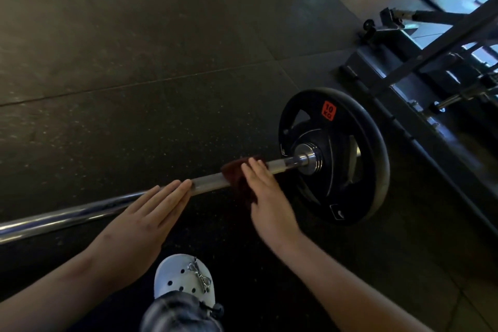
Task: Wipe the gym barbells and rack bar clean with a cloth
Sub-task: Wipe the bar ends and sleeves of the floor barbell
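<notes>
Head view: barbell [80, 213] on floor. Cloth [237, 178] draped over shaft near plate [350, 143], my right hand [266, 197] pressing it, fingers straight. Left hand [145, 213] flat on bar, grasping nothing. Step: wiping shaft. Next, probably: slide cloth along it.

White clog [181, 276], speckled black rubber floor [140, 43]
</notes>
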